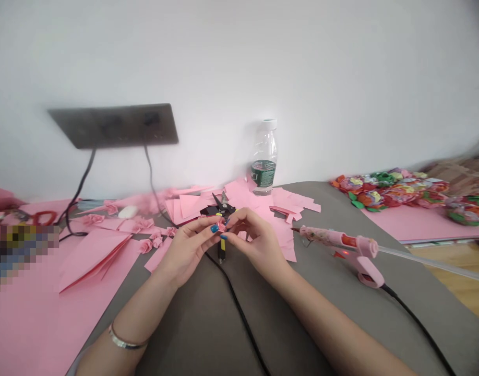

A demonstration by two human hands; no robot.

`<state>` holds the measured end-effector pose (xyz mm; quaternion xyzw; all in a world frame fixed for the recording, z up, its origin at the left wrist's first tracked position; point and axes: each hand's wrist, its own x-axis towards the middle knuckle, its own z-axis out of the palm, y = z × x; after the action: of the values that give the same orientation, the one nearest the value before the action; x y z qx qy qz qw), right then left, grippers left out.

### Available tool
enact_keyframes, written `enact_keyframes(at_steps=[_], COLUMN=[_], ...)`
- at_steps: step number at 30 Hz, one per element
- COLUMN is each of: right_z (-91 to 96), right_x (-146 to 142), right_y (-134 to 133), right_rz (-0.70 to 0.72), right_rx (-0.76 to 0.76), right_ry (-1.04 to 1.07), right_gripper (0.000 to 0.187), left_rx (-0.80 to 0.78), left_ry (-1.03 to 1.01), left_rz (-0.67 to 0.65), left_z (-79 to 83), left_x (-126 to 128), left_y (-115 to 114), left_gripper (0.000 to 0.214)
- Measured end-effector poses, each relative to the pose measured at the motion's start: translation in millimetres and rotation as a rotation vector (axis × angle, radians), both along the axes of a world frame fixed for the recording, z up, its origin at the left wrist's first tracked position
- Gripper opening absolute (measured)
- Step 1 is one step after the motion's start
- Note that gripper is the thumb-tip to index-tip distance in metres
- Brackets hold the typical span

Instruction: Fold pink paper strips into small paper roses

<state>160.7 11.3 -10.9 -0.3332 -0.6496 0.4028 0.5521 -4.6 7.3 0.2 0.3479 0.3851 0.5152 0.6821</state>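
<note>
Between the fingertips of both hands is a small pink paper rose (221,226), partly covered by the fingers. My left hand (192,243) pinches it from the left, thumb and fingers closed. From the right, my right hand (257,243) closes on the same flower with thumb and curled fingers. Just beyond and below them lie pliers (222,249) with black jaws and yellow-and-black handles, partly hidden by the hands. Several finished pink paper roses (145,245) lie to the left of my left hand.
Pink paper pieces (280,230) spread behind the hands around a clear bottle (264,167). A pink glue gun (357,253) with a glue stick and cord stands at right. Colourful flowers (384,189) lie farther right, folded pink paper (94,256) at left. A black cable (239,308) crosses the grey table.
</note>
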Motion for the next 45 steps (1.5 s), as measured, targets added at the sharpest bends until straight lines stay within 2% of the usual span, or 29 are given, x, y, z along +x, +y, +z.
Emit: enact_keyframes(at_steps=[3, 5, 11, 17, 21, 26, 29, 34, 37, 41, 45], right_z=[0.9, 0.7, -0.6, 0.7, 1.1, 1.1, 1.8, 3.5, 3.5, 2.4, 1.6], right_x=[0.4, 0.5, -0.4, 0.4, -0.2, 0.3, 1.8, 4.4, 5.5, 5.9, 5.4], right_y=[1.3, 2.0, 2.1, 0.8, -0.7, -0.2, 0.3, 0.3, 0.4, 0.7, 0.1], right_rz=[0.005, -0.010, -0.038, -0.110, -0.109, -0.044, -0.049, -0.098, -0.085, -0.068, -0.096], right_rx=[-0.141, -0.172, -0.198, -0.095, -0.163, -0.224, -0.173, 0.085, 0.173, 0.211, 0.161], right_ry=[0.096, 0.086, 0.030, -0.074, -0.046, -0.030, -0.089, -0.259, -0.325, -0.364, -0.331], right_gripper=[0.018, 0.018, 0.016, 0.007, 0.011, 0.013, 0.009, 0.011, 0.014, 0.016, 0.015], left_rx=[-0.027, -0.018, 0.049, 0.151, 0.275, 0.331, 0.287, 0.164, 0.113, 0.076, 0.162], left_ry=[-0.060, -0.068, 0.017, 0.128, 0.187, 0.224, 0.213, 0.220, 0.251, 0.265, 0.306], left_rz=[0.036, 0.049, 0.040, 0.048, 0.073, 0.073, 0.052, -0.033, -0.087, -0.147, -0.167], left_z=[0.0, -0.6, -2.6, -2.8, -2.8, -2.9, -4.7, -7.5, -7.2, -5.3, -4.1], left_x=[-0.4, -0.3, 0.5, 1.6, 2.1, 1.2, 0.0, -4.1, -7.2, -8.1, -7.0], left_y=[2.1, 2.3, 1.0, 0.9, -0.5, -0.7, 0.2, 1.9, 2.8, 3.1, 3.1], left_gripper=[0.024, 0.023, 0.020, 0.019, 0.013, 0.011, 0.014, 0.022, 0.026, 0.031, 0.036])
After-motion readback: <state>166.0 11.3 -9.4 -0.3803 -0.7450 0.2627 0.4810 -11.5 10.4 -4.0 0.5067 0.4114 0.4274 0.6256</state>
